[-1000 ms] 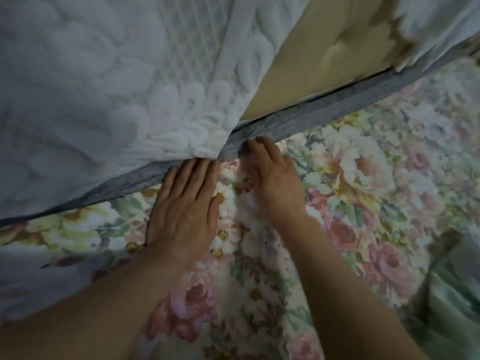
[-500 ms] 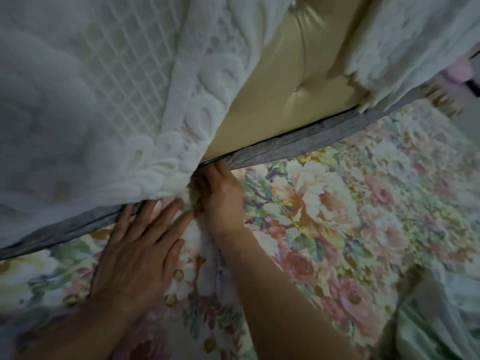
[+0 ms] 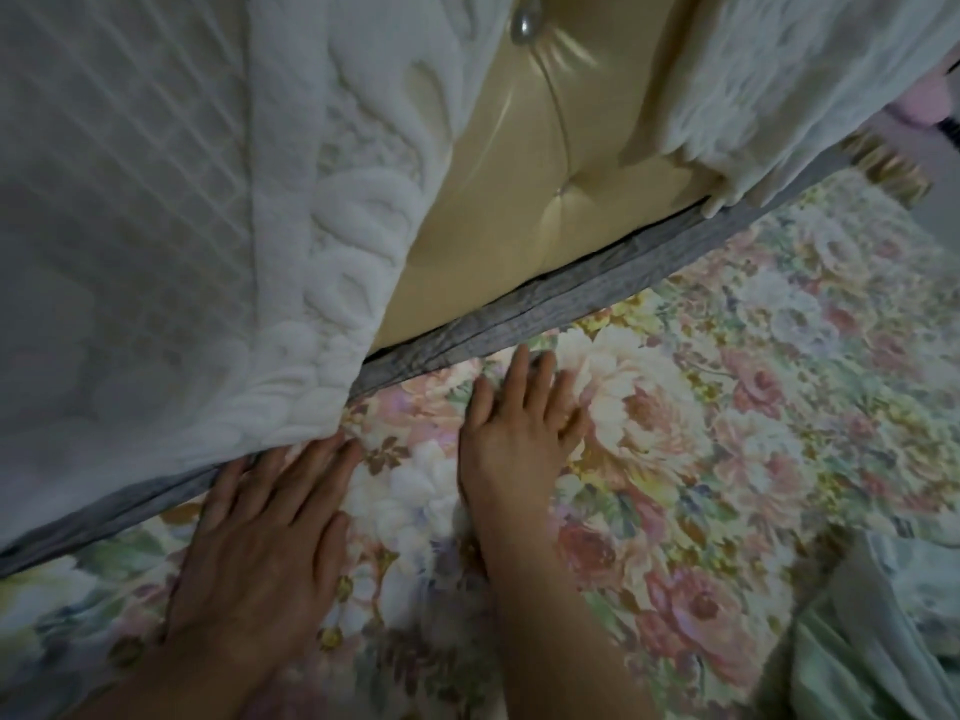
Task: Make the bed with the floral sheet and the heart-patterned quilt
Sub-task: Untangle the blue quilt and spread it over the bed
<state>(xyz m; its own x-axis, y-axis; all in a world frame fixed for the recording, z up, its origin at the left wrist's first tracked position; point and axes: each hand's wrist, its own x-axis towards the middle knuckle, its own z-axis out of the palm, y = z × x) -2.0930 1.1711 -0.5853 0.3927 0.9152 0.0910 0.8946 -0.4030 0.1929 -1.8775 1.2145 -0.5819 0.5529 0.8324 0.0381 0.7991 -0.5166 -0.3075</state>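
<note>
Floral sheet (image 3: 701, 459): thin, smooth cloth printed with large cream, pink and red roses and green leaves; spread flat across the lower half of the frame, from the left edge to the right, with small soft wrinkles between the two hands.
Grey band (image 3: 519, 314): crinkled grey fabric in a long narrow strip, running diagonally from lower left to upper right along the top edge of the sheet.
Headboard (image 3: 519, 174): glossy cream-gold padded upholstery in the upper centre, tufted into deep folds, with a pearly round button (image 3: 524, 23) at the top.
White coverlet (image 3: 156, 226): thick, plush, embossed with a diamond grid and puffy scrolled borders; draped over the upper left, its lower edge lying on the grey band.
Second white cloth (image 3: 805, 70): similar raised texture, hanging at the upper right beside the headboard.
Pale green fabric (image 3: 857, 641): soft and rumpled, bunched in the lower right corner on top of the sheet.
Left hand (image 3: 260, 543): palm down, pressed flat on the sheet at lower left, fingers straight and slightly spread, fingertips at the coverlet's edge; bare forearm entering from the bottom edge.
Right hand (image 3: 511, 439): palm down at centre, fingers straight and lightly fanned on a large cream rose, tips just short of the grey band; gripping nothing; bare forearm coming in from the bottom centre.
</note>
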